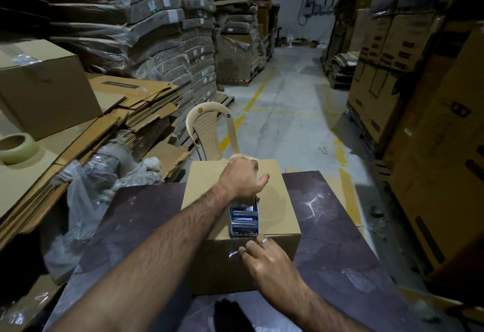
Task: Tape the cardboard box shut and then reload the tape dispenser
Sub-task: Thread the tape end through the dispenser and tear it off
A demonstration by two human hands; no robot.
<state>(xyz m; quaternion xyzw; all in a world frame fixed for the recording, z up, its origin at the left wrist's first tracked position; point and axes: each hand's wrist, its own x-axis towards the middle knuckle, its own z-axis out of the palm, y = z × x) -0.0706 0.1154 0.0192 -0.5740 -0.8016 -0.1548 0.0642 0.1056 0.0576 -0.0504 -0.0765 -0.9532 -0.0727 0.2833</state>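
A brown cardboard box [277, 216] stands on the dark table [337, 232] in front of me, its flaps closed. My left hand [242, 177] grips the handle of a metal tape dispenser [244, 219], which rests on the box top near its front edge. My right hand [264, 258], with a ring on one finger, presses the clear tape end [234, 251] against the box's front face, just under the dispenser. A spare roll of clear tape [17, 148] lies far left on flattened cardboard.
A beige plastic chair [209, 132] stands right behind the box. Flattened cartons and a taped box [44, 82] pile up at the left, crumpled plastic wrap [86, 195] beside the table. Tall stacks of cartons [432, 127] line the right; a concrete aisle runs ahead.
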